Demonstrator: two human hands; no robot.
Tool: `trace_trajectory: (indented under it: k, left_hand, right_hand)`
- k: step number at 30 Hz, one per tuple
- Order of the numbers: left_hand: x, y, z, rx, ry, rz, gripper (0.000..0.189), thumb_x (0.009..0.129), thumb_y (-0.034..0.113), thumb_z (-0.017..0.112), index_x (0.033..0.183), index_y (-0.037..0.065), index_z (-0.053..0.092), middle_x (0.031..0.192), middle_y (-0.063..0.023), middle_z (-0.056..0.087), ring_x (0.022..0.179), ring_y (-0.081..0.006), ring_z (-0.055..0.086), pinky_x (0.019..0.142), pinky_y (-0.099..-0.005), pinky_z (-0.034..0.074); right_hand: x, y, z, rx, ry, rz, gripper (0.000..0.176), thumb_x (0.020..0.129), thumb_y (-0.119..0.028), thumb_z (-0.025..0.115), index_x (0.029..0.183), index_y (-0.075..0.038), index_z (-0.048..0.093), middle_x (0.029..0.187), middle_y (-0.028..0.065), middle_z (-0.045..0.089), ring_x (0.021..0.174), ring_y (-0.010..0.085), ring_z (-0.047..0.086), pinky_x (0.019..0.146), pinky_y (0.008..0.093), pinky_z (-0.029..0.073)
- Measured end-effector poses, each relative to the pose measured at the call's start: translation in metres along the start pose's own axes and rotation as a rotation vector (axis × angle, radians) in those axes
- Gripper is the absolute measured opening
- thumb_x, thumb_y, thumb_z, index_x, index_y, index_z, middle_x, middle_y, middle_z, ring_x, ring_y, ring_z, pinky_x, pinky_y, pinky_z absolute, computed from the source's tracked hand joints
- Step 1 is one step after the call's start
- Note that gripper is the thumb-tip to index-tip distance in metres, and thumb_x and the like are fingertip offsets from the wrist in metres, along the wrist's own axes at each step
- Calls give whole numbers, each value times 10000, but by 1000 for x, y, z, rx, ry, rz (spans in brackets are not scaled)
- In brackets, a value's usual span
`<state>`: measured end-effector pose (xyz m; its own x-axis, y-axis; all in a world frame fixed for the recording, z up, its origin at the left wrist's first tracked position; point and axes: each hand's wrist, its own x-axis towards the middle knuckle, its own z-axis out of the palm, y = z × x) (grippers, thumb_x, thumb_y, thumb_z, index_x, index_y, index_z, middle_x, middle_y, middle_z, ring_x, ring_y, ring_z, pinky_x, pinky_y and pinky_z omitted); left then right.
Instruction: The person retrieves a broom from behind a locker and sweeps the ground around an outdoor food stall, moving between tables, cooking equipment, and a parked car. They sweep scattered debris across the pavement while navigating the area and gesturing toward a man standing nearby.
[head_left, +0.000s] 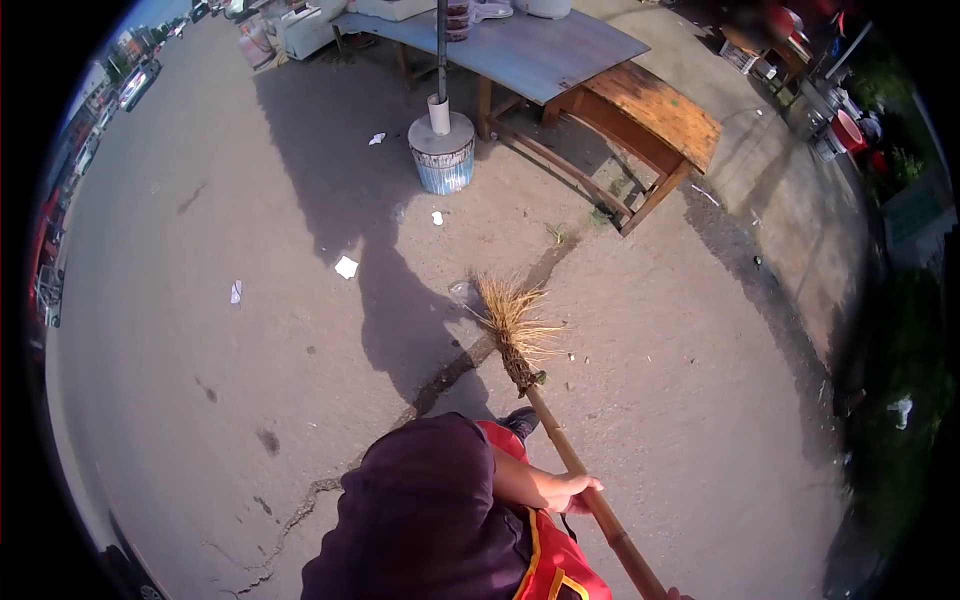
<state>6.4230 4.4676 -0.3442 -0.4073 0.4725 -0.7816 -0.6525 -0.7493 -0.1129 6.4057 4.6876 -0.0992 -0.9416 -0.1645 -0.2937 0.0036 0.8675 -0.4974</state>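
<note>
A straw broom (512, 325) with a long wooden handle (590, 490) rests its bristles on the cracked concrete ground. My left hand (572, 492) is closed around the handle about midway up. Only a sliver of my right hand (680, 594) shows at the bottom edge, right by the handle's upper end; its grip is hidden. My purple shirt and red apron (555, 560) fill the lower middle, and one dark shoe (520, 420) stands just behind the broom head.
Scraps of white litter (346, 267) lie on the ground ahead. A blue-and-white bucket (442, 152) holding a pole stands by a long table (545, 50) and a wooden bench (660, 110). Grass borders the right side; vehicles line the far left.
</note>
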Motion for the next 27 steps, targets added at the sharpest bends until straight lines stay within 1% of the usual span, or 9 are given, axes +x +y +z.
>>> trace_trajectory:
  k: [5,7,10,15,20,21,22,26,27]
  left_hand:
    - [-61,33,-179,-16,232,268,313,664,185,598,914,65,454,914,-74,507,883,-196,505,793,-351,428]
    - [-101,35,-196,-50,276,266,300,681,177,580,924,58,452,927,-84,514,898,-203,508,810,-355,419]
    - [-124,21,-206,-99,33,291,217,706,157,569,872,56,473,860,-72,541,855,-210,529,809,-353,419]
    - [-144,27,-197,-137,-164,413,175,689,140,570,805,73,458,777,-57,511,726,-194,537,680,-340,466]
    - [-171,102,-303,-216,-8,372,139,674,131,565,739,72,458,670,-49,488,612,-193,529,592,-340,485]
    - [-191,116,-333,-216,37,406,142,677,126,561,742,68,450,683,-53,482,613,-193,522,588,-346,484]
    - [-214,131,-367,-217,87,443,145,681,122,558,746,64,442,696,-57,476,613,-193,515,585,-351,483]
    - [-299,206,-491,-417,286,469,193,672,84,540,816,29,424,747,-81,472,716,-243,532,683,-421,478]
    - [-323,218,-510,-456,135,491,211,687,74,530,854,4,422,795,-108,493,772,-267,545,732,-406,469]
  right_hand:
    - [-33,-21,173,9,-144,-226,320,796,-195,484,556,17,479,472,95,437,430,154,350,399,322,267]
    - [-83,-114,165,-183,113,-325,240,746,-193,543,626,12,577,503,173,505,433,293,513,428,337,377]
    - [-97,-37,183,-94,221,-520,312,806,-212,486,586,9,505,479,110,454,416,181,374,403,329,298]
    - [-140,-21,189,-465,204,-259,281,799,-220,505,630,0,543,527,128,507,446,205,459,435,321,369]
    - [-156,-173,305,-265,153,-431,281,747,-262,570,615,-24,498,565,121,520,452,224,503,426,316,396]
    - [-173,-294,300,-270,153,-320,255,745,-199,544,616,17,577,513,185,510,467,310,534,443,359,392]
    - [-172,-328,320,-299,62,-285,265,746,-202,544,606,20,573,528,188,516,485,310,543,458,360,405]
    - [-150,-380,420,-278,-66,-443,213,746,-215,548,692,-11,576,585,184,547,531,330,550,488,353,425]
    - [-151,-406,427,-289,-73,-533,193,729,-220,575,732,-28,560,608,174,556,553,333,550,498,368,428]
